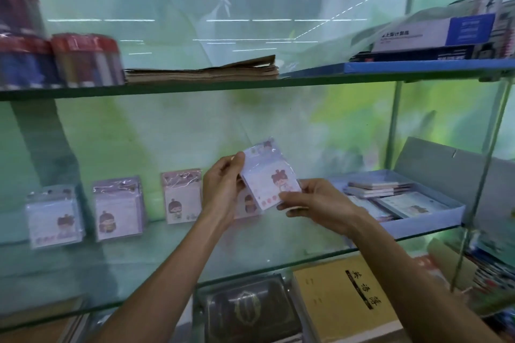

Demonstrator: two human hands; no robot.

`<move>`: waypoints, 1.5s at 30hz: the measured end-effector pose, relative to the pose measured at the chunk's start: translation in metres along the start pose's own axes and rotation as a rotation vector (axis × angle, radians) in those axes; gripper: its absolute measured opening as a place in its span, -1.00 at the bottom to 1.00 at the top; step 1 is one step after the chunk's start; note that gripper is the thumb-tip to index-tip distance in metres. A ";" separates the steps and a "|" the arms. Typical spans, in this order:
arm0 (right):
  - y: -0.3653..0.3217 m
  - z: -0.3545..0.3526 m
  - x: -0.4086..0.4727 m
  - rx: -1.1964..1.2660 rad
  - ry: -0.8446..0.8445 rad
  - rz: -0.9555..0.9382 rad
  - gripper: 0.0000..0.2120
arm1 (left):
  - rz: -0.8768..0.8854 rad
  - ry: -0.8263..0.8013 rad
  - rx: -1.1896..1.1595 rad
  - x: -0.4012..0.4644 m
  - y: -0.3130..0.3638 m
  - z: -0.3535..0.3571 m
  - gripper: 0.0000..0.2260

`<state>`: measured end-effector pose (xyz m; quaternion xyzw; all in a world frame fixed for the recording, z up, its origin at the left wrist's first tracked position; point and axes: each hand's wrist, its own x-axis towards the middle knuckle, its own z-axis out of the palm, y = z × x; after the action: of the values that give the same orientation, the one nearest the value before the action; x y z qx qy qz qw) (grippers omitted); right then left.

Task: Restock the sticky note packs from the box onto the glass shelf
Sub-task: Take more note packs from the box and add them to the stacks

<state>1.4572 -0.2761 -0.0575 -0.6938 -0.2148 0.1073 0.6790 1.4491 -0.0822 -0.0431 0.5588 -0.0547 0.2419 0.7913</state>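
Note:
Both my hands hold one sticky note pack (269, 175) in clear wrap with a cartoon girl on it, tilted, above the middle glass shelf (167, 253). My left hand (223, 189) grips its left edge and my right hand (315, 200) pinches its lower right corner. Three packs stand upright in a row on the shelf to the left: a white one (54, 217), a purple one (118, 207) and a pink one (182, 196). Another pack (246, 205) is partly hidden behind my hands. The open blue box (434, 220) on the right holds several flat packs.
The upper glass shelf (195, 88) carries red-capped bundles (83, 60) on the left, a stack of brown paper (206, 71) and blue-white boxes (434, 36) on the right. Below the middle shelf lie a dark case (250, 312) and a yellow notebook (342, 298). Metal posts (395, 125) stand at the right.

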 end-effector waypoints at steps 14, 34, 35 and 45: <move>-0.038 0.092 0.030 -0.093 0.107 -0.210 -0.91 | 0.140 0.010 0.356 -0.013 0.046 -0.090 -0.73; -0.030 0.328 0.103 -0.124 0.070 -0.262 -0.95 | 0.063 0.182 0.569 -0.030 0.116 -0.332 -0.88; -0.029 0.338 0.106 -0.158 0.075 -0.268 -0.95 | 0.051 0.191 0.585 -0.029 0.118 -0.342 -0.88; -0.023 0.391 0.132 -0.445 0.127 -0.293 -0.83 | -0.054 0.301 0.681 -0.007 0.116 -0.394 -0.88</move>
<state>1.3984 0.1325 -0.0371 -0.7928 -0.2881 -0.0854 0.5302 1.3193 0.3040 -0.0915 0.7495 0.1609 0.3047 0.5653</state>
